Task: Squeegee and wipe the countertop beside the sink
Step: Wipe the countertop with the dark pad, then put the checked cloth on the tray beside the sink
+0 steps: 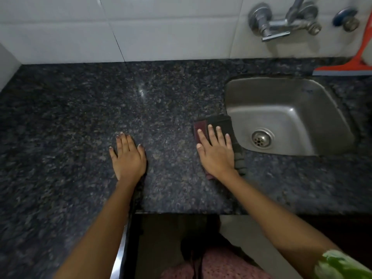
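The dark speckled granite countertop [80, 121] runs left of a steel sink [289, 109]. My right hand [216, 152] lies flat, fingers spread, pressing a dark grey and maroon cloth [221, 121] onto the counter right at the sink's left rim. My left hand [127, 156] rests palm down on the bare counter, fingers apart, holding nothing. An orange squeegee [350, 66] with a grey blade leans on the back wall behind the sink, away from both hands.
White tiled wall [141, 33] backs the counter, with a chrome tap [281, 23] above the sink and a second valve [345, 19] to its right. The counter's front edge [181, 213] steps back in front of me; the counter continues along my left.
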